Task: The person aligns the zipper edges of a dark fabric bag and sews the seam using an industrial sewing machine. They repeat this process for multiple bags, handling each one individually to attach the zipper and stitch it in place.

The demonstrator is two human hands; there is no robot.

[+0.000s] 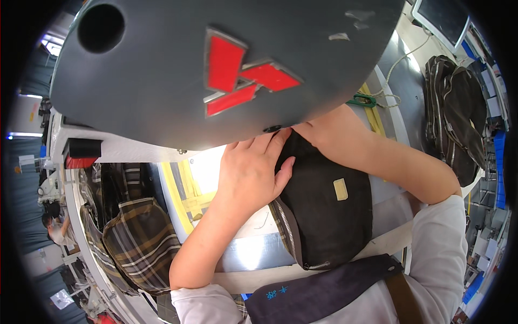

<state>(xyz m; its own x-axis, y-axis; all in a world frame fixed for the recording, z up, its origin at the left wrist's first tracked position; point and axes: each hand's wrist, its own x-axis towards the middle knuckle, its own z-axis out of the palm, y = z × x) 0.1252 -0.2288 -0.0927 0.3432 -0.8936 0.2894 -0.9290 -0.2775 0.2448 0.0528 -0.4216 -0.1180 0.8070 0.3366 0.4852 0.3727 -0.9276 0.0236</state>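
Observation:
A black fabric bag piece (329, 227) with a silver zipper along its left edge and a small pale yellow patch lies on the worktable in front of me. My left hand (245, 173) rests at its upper left edge, fingers stretched forward and thumb apart. My right hand (334, 135) is bent over the far end of the bag piece, its fingers curled against the fabric. A large dark grey machine head (162, 81) with a red emblem hangs over both hands and hides some fingertips and the far end of the fabric.
Plaid fabric bags (140, 243) hang or lie at the left. More dark zippered bags (456, 113) lie at the right. Yellow tape strips (189, 205) mark the table. Near a pale cord stands a green-handled tool (362, 100); a screen (443, 19) is at upper right.

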